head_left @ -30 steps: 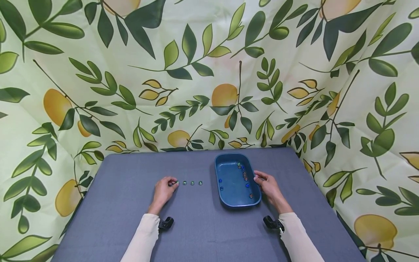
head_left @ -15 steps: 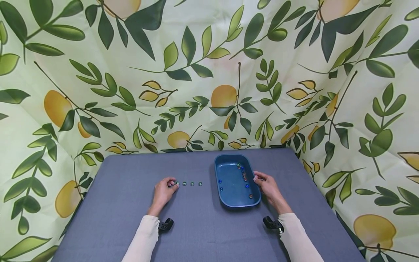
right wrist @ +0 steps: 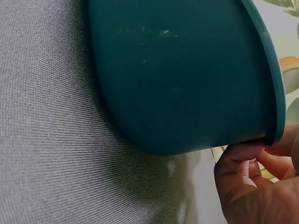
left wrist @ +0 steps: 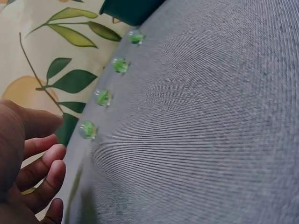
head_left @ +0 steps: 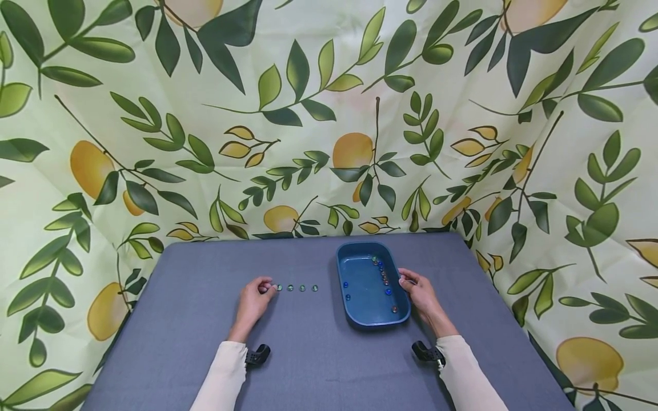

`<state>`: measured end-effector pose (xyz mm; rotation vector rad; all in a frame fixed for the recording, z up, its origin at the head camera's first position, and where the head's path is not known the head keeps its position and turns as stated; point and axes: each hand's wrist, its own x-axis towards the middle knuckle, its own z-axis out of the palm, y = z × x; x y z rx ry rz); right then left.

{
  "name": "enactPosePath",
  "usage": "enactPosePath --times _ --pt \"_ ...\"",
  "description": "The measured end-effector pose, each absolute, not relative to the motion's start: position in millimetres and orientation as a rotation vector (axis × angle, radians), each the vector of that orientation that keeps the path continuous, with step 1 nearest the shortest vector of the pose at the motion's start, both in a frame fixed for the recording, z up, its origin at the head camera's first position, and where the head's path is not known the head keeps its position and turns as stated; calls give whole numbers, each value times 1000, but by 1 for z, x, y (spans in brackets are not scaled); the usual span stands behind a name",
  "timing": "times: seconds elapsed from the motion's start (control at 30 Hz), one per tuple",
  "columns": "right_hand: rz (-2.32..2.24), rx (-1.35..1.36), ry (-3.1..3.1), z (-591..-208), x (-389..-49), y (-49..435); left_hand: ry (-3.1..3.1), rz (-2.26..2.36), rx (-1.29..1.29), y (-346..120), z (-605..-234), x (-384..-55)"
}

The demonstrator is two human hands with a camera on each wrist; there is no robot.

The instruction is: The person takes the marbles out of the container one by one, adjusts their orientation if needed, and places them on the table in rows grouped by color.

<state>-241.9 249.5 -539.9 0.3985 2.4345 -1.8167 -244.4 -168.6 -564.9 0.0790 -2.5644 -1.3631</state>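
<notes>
Several clear marbles with green swirls stand in a row on the grey cloth; the leftmost marble (head_left: 280, 287) is at the fingertips of my left hand (head_left: 254, 298). In the left wrist view this marble (left wrist: 88, 130) sits on the cloth just past the loosely bent fingers, which hold nothing. My right hand (head_left: 422, 294) pinches the right rim of a blue plastic tub (head_left: 360, 314) between thumb and fingers. From the right wrist, the thumb lies against the tub's outer wall (right wrist: 182, 93) under the rim, with fingers partly hidden behind it.
Inside the tub lie several loose marbles, among them a blue marble (head_left: 388, 291) and a brown one (head_left: 394, 309). A grey cloth (head_left: 308, 365) covers the table, whose far edge meets a leaf-patterned curtain (head_left: 308, 171).
My left fingers have let go of the leftmost marble and drawn back slightly to the left; it now shows fully. The right hand and tub have stayed in place.
</notes>
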Motion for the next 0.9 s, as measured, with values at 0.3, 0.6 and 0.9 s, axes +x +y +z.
enactPosePath --times 0.3,0.6,0.9 --pt "-1813 401 2451 -540 -241 249 -2498 -1336 40 -163 -544 -241" --pt "-1803 394 2453 -540 -241 250 -2410 -1453 -131 -127 -512 -244" --pt "-1807 410 2436 -540 -240 250 -2371 -1509 -349 -72 -485 -255"
